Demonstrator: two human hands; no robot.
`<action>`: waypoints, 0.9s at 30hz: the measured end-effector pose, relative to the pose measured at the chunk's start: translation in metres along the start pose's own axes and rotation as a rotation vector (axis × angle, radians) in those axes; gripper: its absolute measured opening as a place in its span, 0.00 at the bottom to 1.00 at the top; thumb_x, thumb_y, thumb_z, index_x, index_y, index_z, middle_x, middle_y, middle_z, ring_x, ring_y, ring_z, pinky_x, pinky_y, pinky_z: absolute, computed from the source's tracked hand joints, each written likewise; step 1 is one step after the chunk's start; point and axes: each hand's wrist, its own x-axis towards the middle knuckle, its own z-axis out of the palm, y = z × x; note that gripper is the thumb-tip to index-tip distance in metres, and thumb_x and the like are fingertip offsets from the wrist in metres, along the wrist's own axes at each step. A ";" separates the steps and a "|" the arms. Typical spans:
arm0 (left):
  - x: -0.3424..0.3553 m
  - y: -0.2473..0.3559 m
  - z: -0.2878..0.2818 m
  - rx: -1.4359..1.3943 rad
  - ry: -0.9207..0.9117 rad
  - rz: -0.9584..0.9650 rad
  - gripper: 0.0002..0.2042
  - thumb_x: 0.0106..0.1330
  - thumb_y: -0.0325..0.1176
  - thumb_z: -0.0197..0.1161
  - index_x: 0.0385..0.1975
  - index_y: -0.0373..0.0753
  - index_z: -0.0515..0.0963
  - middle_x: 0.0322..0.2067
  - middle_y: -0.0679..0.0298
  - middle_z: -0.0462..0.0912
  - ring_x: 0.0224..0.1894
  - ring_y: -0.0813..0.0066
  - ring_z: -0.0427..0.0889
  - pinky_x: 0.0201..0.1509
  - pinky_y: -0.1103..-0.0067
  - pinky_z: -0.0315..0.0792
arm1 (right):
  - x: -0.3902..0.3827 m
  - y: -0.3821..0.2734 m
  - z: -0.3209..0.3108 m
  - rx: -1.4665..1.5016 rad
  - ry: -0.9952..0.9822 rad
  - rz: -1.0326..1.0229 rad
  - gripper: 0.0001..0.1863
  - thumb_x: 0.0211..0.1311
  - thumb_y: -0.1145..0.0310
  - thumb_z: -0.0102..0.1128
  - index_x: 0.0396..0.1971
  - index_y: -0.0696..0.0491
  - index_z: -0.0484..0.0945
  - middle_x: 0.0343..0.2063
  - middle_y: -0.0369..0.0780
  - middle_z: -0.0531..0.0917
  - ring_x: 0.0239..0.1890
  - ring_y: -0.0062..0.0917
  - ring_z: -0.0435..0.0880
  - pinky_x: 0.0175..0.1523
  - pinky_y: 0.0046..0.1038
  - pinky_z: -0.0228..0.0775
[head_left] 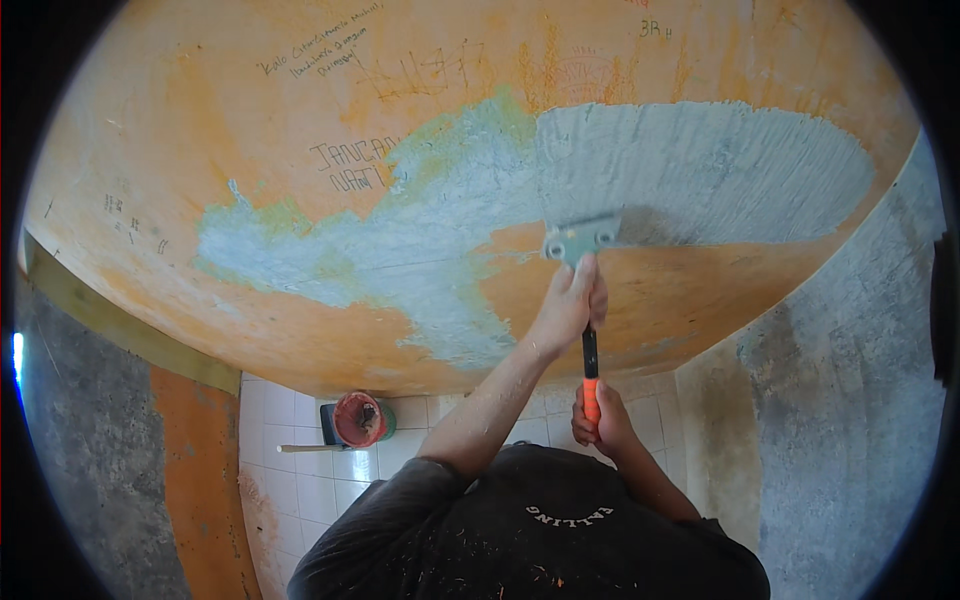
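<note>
A long-handled scraper with a wide, pale green head is held up against the orange wall. My left hand is closed round its shaft just below the head. Lower down, my right hand grips the orange end of the black handle. The blade edge lies at the border of a grey, streaked patch, with a darker streak right of the head. Left of it spreads a pale blue, bared patch with ragged greenish edges. The scraper head is slightly blurred.
A reddish bucket stands on the white tiled floor, beside a dark flat tool with a light handle. Grey walls close in at the right and left. Handwritten marks cover parts of the orange wall.
</note>
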 end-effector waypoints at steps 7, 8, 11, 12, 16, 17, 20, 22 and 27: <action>0.005 -0.066 -0.010 -0.053 0.036 -0.095 0.17 0.77 0.52 0.42 0.30 0.47 0.59 0.16 0.73 0.56 0.16 0.83 0.57 0.19 0.81 0.57 | 0.006 0.039 -0.048 -0.023 0.133 0.080 0.27 0.74 0.42 0.34 0.30 0.52 0.66 0.09 0.34 0.62 0.07 0.19 0.58 0.13 0.24 0.54; 0.008 -0.066 -0.011 -0.052 0.033 -0.096 0.17 0.77 0.52 0.42 0.30 0.47 0.59 0.16 0.73 0.56 0.16 0.83 0.57 0.19 0.81 0.57 | 0.011 0.038 -0.051 -0.084 0.125 0.056 0.28 0.73 0.41 0.33 0.30 0.52 0.66 0.09 0.34 0.62 0.07 0.20 0.59 0.13 0.25 0.55; 0.015 -0.064 -0.016 -0.104 0.097 -0.076 0.18 0.76 0.53 0.42 0.29 0.48 0.59 0.16 0.73 0.56 0.15 0.83 0.55 0.18 0.81 0.53 | 0.022 0.036 -0.057 -0.171 0.115 0.046 0.28 0.74 0.42 0.32 0.29 0.52 0.66 0.09 0.34 0.62 0.07 0.19 0.59 0.14 0.24 0.56; 0.016 -0.066 -0.017 -0.101 0.097 -0.072 0.18 0.76 0.53 0.42 0.29 0.48 0.59 0.16 0.73 0.56 0.15 0.83 0.55 0.18 0.81 0.53 | 0.024 0.036 -0.057 -0.172 0.111 0.043 0.28 0.74 0.42 0.32 0.29 0.52 0.66 0.09 0.34 0.62 0.07 0.19 0.59 0.14 0.24 0.56; 0.018 -0.069 -0.019 -0.054 0.097 -0.049 0.18 0.77 0.53 0.41 0.28 0.47 0.58 0.15 0.73 0.55 0.14 0.83 0.55 0.17 0.81 0.53 | 0.027 0.037 -0.055 -0.216 0.150 0.004 0.26 0.75 0.45 0.34 0.27 0.52 0.66 0.09 0.33 0.63 0.08 0.18 0.60 0.13 0.23 0.55; 0.017 -0.070 -0.018 -0.032 0.104 -0.035 0.18 0.77 0.52 0.41 0.27 0.47 0.57 0.15 0.73 0.55 0.14 0.83 0.55 0.17 0.81 0.54 | 0.027 0.036 -0.054 -0.212 0.172 -0.004 0.25 0.75 0.47 0.35 0.26 0.52 0.66 0.10 0.33 0.64 0.08 0.17 0.60 0.13 0.23 0.54; 0.019 -0.071 -0.016 0.034 0.123 0.018 0.19 0.77 0.52 0.40 0.27 0.46 0.57 0.15 0.73 0.56 0.14 0.83 0.57 0.16 0.81 0.56 | 0.032 0.036 -0.066 -0.270 0.150 -0.030 0.24 0.75 0.48 0.37 0.26 0.52 0.66 0.10 0.32 0.65 0.08 0.16 0.61 0.13 0.22 0.54; 0.021 -0.072 -0.014 0.051 0.129 0.033 0.19 0.77 0.52 0.40 0.27 0.45 0.57 0.15 0.72 0.56 0.14 0.83 0.57 0.17 0.80 0.57 | 0.035 0.034 -0.078 -0.278 0.133 -0.006 0.25 0.75 0.46 0.36 0.27 0.52 0.66 0.10 0.33 0.64 0.08 0.17 0.61 0.14 0.22 0.55; 0.024 -0.072 -0.016 0.041 0.114 0.051 0.20 0.77 0.51 0.39 0.26 0.44 0.57 0.15 0.71 0.57 0.14 0.82 0.58 0.17 0.80 0.59 | 0.042 0.035 -0.085 -0.314 0.100 -0.050 0.27 0.74 0.44 0.35 0.28 0.53 0.66 0.10 0.34 0.65 0.08 0.18 0.62 0.14 0.23 0.56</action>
